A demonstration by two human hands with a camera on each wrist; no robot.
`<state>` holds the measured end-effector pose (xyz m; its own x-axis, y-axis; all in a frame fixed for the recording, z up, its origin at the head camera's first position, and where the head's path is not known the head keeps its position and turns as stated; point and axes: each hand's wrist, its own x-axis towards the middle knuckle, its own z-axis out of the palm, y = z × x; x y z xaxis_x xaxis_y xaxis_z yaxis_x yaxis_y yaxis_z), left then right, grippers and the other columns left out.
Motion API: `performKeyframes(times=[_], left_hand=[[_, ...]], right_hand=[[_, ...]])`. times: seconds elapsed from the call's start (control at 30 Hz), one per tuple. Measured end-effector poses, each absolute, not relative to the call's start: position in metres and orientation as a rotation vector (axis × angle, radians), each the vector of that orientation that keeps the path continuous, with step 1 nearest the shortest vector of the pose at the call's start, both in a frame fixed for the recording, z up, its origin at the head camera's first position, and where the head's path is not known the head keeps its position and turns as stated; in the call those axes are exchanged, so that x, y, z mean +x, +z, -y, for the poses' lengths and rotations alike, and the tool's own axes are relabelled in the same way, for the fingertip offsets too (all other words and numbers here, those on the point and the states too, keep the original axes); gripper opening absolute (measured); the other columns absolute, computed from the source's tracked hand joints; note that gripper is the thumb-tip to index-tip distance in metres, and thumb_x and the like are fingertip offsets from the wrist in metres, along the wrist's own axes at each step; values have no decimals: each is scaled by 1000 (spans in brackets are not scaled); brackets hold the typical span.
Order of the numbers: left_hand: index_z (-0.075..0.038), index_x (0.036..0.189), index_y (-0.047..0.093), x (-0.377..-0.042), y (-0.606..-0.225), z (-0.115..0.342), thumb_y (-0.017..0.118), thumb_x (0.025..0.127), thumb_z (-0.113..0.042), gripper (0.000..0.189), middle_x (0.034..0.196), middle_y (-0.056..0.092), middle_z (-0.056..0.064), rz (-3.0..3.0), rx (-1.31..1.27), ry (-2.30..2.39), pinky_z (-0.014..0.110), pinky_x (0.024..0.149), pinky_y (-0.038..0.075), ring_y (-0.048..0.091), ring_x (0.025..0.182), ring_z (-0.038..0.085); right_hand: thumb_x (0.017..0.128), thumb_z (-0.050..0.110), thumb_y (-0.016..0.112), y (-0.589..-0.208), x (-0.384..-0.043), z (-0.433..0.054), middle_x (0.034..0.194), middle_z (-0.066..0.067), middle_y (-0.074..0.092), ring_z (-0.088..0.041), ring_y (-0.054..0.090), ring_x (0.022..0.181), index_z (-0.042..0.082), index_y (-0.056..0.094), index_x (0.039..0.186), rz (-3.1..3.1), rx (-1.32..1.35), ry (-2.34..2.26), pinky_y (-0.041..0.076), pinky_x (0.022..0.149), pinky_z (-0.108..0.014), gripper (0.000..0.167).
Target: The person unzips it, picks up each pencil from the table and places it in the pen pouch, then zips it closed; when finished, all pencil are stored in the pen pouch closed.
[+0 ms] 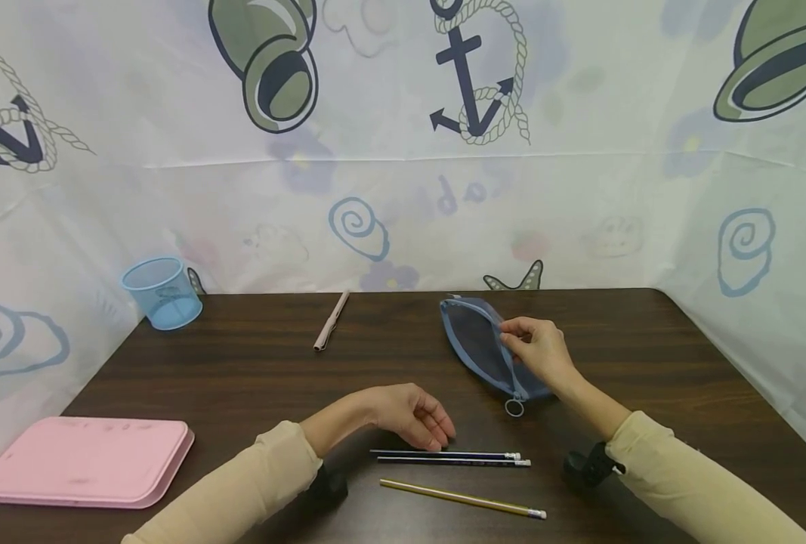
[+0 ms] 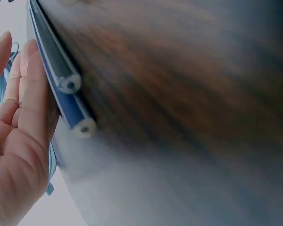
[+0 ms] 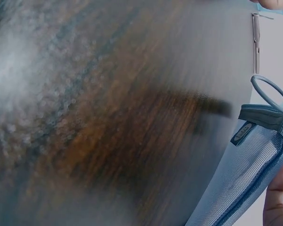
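A blue mesh zipper pouch (image 1: pixel 467 332) lies unzipped towards the back right, with a ring pull at its near end. My right hand (image 1: pixel 538 351) pinches the edge of its mouth between thumb and fingers. In the right wrist view, the mesh side of the pouch (image 3: pixel 247 157) shows with the fingers beside it. Two dark pencils (image 1: pixel 477 459) lie side by side at front centre. Just behind them is my left hand (image 1: pixel 412 415), its fingers loosely bent and holding nothing. The left wrist view has the pencils (image 2: pixel 61 75) right beside the fingers; contact is unclear. Nearer me lies a gold pencil (image 1: pixel 464 498).
A pink case (image 1: pixel 86 461) lies at the front left of the dark wooden table (image 1: pixel 253 355). A light blue mesh cup (image 1: pixel 165 295) stands at the back left corner. A pale pen (image 1: pixel 331 321) lies near the back edge. Patterned cloth hangs behind and at the sides.
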<state>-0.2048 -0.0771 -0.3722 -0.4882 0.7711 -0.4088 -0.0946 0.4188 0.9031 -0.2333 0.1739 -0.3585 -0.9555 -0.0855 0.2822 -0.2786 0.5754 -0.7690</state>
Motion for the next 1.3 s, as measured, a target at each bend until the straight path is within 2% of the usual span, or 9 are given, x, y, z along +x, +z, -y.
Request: performKeyframes(times=[0.37, 0.67, 0.97, 1.13, 1.3], left_hand=[[13, 106, 61, -200, -376, 82, 65, 78, 15, 28, 86, 66, 7, -1820, 746, 1186, 19, 70, 54, 61, 71, 6], [4, 97, 67, -197, -371, 80, 69, 75, 13, 25, 82, 66, 4, -1944, 771, 1122, 19, 66, 54, 61, 70, 7], [-3, 92, 71, -197, -371, 78, 72, 74, 10, 22, 78, 69, 4, -2071, 862, 1030, 15, 61, 51, 62, 67, 3], [-6, 88, 72, -196, -372, 77, 72, 74, 9, 20, 74, 69, -1, -2146, 904, 972, 13, 60, 50, 62, 65, 1], [-7, 82, 73, -195, -371, 74, 72, 73, 7, 17, 73, 70, 1, -2215, 991, 908, 12, 59, 49, 60, 63, -3]], right_hand=[[86, -2, 64, -358, -232, -174, 77, -17, 68, -29, 64, 59, -5, 68, 97, 2594, 303, 1311, 51, 50, -20, 13], [86, -1, 64, -358, -232, -174, 77, -16, 68, -29, 64, 60, -5, 68, 98, 2598, 296, 1316, 51, 51, -20, 13], [86, -1, 65, -358, -232, -174, 77, -16, 68, -31, 65, 60, -5, 68, 98, 2598, 303, 1307, 51, 50, -20, 13], [86, -1, 65, -358, -232, -174, 78, -17, 68, -32, 65, 61, -5, 68, 98, 2599, 307, 1312, 51, 50, -20, 14], [86, -2, 65, -358, -232, -173, 77, -16, 68, -31, 65, 60, -5, 69, 98, 2592, 312, 1308, 51, 50, -20, 13]])
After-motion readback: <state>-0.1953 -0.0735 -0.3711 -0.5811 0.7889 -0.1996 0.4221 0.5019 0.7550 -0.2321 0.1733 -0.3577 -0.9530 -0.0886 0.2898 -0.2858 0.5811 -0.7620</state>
